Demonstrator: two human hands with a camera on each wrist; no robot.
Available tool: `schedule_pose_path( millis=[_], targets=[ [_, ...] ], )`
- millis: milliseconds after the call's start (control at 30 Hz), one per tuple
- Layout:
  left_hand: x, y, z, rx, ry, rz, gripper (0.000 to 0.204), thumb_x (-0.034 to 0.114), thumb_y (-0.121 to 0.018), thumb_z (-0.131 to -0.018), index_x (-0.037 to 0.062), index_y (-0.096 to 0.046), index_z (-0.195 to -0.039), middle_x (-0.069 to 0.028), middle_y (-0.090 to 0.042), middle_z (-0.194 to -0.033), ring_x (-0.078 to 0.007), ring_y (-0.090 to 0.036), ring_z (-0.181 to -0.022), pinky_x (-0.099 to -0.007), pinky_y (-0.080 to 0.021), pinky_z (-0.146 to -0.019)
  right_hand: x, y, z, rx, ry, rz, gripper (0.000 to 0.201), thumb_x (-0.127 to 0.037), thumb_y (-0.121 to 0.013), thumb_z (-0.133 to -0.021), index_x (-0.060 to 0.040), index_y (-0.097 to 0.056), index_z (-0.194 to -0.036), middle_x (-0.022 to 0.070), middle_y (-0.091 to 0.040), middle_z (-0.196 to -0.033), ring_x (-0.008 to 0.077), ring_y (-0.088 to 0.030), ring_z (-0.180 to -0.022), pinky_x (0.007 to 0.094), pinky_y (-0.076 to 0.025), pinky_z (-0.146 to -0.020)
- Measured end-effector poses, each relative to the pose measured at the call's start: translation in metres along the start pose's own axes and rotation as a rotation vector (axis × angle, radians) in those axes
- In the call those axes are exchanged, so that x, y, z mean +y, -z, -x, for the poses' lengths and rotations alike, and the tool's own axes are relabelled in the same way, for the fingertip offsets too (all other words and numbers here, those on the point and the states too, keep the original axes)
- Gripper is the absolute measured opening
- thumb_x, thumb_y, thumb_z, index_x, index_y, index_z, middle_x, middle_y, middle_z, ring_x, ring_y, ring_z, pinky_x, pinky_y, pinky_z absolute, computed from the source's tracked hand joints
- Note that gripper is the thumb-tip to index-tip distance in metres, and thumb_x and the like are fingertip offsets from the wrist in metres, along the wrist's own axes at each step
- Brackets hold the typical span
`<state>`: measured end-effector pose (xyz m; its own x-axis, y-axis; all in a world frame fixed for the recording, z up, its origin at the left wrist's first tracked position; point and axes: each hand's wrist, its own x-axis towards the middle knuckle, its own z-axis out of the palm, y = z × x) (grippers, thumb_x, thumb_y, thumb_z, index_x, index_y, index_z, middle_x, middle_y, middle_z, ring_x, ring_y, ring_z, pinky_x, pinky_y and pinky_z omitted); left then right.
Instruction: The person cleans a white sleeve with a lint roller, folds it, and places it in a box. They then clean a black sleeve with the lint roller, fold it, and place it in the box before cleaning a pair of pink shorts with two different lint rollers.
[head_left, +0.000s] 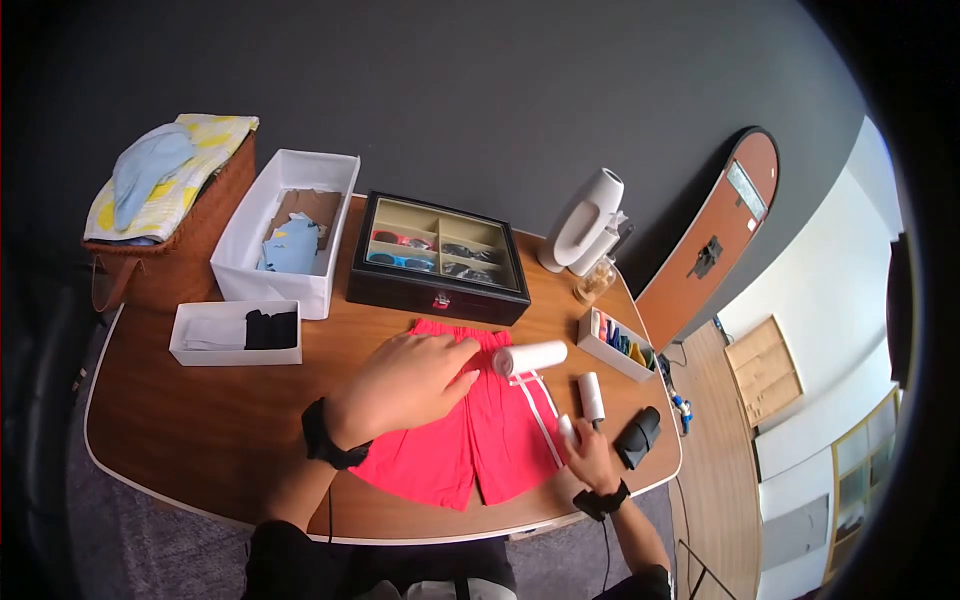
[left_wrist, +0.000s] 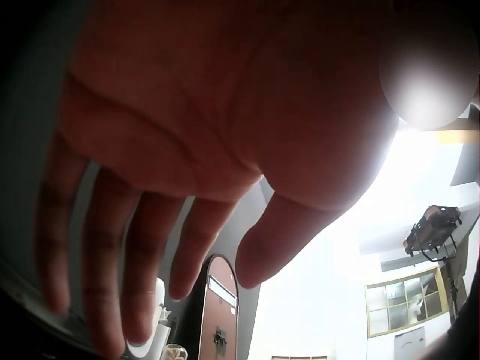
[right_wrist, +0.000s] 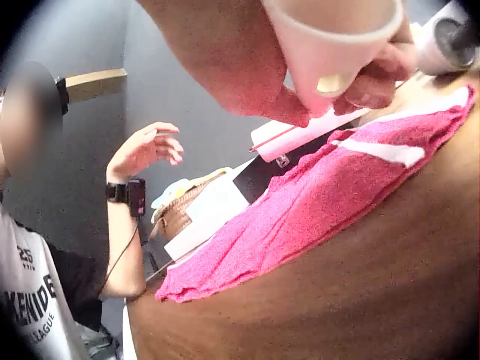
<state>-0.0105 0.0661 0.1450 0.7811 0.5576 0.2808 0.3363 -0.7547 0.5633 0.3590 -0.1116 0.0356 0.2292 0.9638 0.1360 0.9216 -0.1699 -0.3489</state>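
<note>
Red shorts [head_left: 470, 430] with a white side stripe lie flat on the wooden table [head_left: 200, 430]; the right wrist view shows them as shorts [right_wrist: 300, 217]. My left hand [head_left: 410, 385] hovers above them with fingers straight and holds nothing; its fingertips are close to a white roll [head_left: 528, 358] lying on the waistband. The same left hand [right_wrist: 142, 150] is seen raised in the air. My right hand [head_left: 590, 462] grips a white tube-shaped piece [head_left: 567, 428], also visible as the white piece [right_wrist: 330, 45], at the shorts' right edge. A second white roller [head_left: 592, 395] lies just beyond it.
A black case [head_left: 637, 437] lies by the right hand. At the back stand a glass-lidded box of sunglasses [head_left: 440, 260], a white bin [head_left: 285, 235], a small white tray [head_left: 235, 333], a basket [head_left: 170, 240], a white vase [head_left: 585, 220] and a tray of coloured items [head_left: 620, 345].
</note>
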Motion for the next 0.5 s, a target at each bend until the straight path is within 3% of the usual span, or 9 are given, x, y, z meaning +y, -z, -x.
schedule_pose_path(
  millis=[133, 333, 367, 500],
  targets=[
    [0.006, 0.003, 0.000, -0.010, -0.001, -0.016, 0.040, 0.025, -0.059, -0.104, -0.0022, -0.060, -0.133, -0.0266, -0.069, -0.119, -0.0453, -0.066, -0.112, -0.0511, -0.053, -0.098, 0.013, -0.004, -0.028, 0.144, -0.062, -0.067, 0.028, -0.028, -0.069, -0.097, 0.0005, -0.067, -0.098, 0.0292, -0.068, -0.079, 0.0484, -0.070, -0.074, 0.0530, -0.053, -0.066],
    [0.009, 0.004, 0.004, -0.012, 0.004, -0.030, 0.038, 0.026, -0.059, -0.104, -0.0010, -0.061, -0.131, -0.0263, -0.070, -0.116, -0.0453, -0.067, -0.110, -0.0518, -0.053, -0.096, 0.040, -0.008, -0.076, 0.117, -0.139, 0.088, 0.044, -0.043, -0.068, -0.096, 0.0012, -0.071, -0.099, 0.0297, -0.072, -0.082, 0.0486, -0.072, -0.079, 0.0551, -0.056, -0.072],
    [0.009, 0.007, 0.007, -0.002, 0.007, -0.034, 0.037, 0.025, -0.059, -0.104, -0.0006, -0.061, -0.130, -0.0260, -0.070, -0.115, -0.0452, -0.067, -0.109, -0.0521, -0.054, -0.095, 0.045, -0.010, -0.078, 0.109, -0.158, 0.102, 0.046, -0.045, -0.066, -0.097, 0.0013, -0.071, -0.098, 0.0263, -0.073, -0.083, 0.0470, -0.071, -0.079, 0.0532, -0.055, -0.074],
    [0.010, 0.007, 0.010, 0.019, -0.015, -0.036, 0.035, 0.025, -0.059, -0.104, 0.0000, -0.062, -0.129, -0.0252, -0.070, -0.112, -0.0450, -0.067, -0.107, -0.0527, -0.054, -0.093, 0.046, -0.006, -0.079, 0.136, -0.148, 0.136, 0.044, -0.043, -0.067, -0.096, 0.0006, -0.071, -0.097, 0.0292, -0.072, -0.083, 0.0491, -0.071, -0.079, 0.0561, -0.056, -0.073]
  ],
)
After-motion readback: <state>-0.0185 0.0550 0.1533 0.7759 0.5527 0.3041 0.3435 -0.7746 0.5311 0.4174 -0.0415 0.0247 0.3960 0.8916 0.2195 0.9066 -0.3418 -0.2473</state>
